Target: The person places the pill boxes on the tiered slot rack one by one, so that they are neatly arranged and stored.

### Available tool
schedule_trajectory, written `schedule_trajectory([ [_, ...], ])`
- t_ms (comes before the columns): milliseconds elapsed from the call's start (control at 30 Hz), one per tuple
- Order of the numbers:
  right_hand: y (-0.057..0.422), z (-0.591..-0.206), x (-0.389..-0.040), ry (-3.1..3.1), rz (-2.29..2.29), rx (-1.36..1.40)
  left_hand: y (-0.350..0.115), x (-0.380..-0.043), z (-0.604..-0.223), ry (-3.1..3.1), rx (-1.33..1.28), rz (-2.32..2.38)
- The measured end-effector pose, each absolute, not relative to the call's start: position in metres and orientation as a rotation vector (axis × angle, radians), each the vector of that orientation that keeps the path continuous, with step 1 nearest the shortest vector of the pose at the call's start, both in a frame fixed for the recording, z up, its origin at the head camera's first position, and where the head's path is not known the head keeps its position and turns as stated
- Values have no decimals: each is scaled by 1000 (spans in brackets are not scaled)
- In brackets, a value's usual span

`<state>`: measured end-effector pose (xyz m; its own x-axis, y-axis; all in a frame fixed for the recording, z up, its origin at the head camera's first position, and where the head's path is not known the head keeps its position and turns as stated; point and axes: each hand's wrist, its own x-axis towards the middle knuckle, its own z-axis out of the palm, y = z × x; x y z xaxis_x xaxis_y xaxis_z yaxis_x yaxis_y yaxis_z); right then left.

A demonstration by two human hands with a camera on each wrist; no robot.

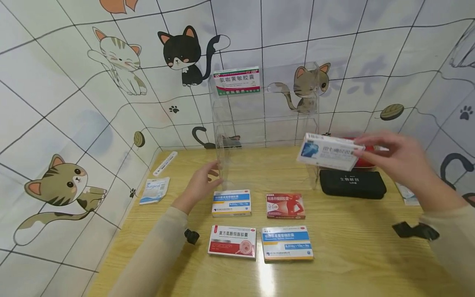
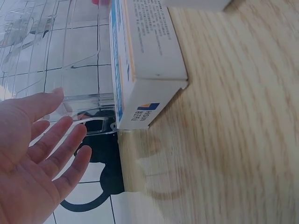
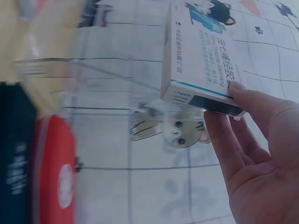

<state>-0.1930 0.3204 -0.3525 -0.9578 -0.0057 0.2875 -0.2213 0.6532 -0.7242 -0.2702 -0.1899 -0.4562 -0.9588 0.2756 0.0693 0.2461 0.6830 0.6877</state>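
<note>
My right hand (image 1: 398, 152) pinches a white medicine box (image 1: 330, 152) by its right end, thumb on the printed face. The box is in the air in front of the right side of a clear acrylic rack (image 1: 265, 119). In the right wrist view the box (image 3: 201, 60) shows a blue stripe along its edge. At the rack's lower left side is my left hand (image 1: 202, 181), its fingers (image 2: 74, 135) loosely extended beside the clear panel. A green-and-white medicine box (image 1: 237, 81) stands at the left of the top shelf.
Before the rack lie two blue-and-white boxes (image 1: 231, 203), a red box (image 1: 285, 206) and a white-and-red box (image 1: 232, 241). A black case (image 1: 352, 184) and a red pouch (image 1: 365, 161) sit right of it. At left are a surgical packet (image 1: 154, 190) and white strip (image 1: 165, 163).
</note>
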Motion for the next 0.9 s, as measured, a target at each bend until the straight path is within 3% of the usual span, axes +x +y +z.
schedule_trajectory([
  [500,250,-213,-324,-2243,1426,232,-192,-270,-454,2826,483,1167],
  [900,240,-213,-372,-2217,1475,201,-195,-272,-457,2842,490,1156],
])
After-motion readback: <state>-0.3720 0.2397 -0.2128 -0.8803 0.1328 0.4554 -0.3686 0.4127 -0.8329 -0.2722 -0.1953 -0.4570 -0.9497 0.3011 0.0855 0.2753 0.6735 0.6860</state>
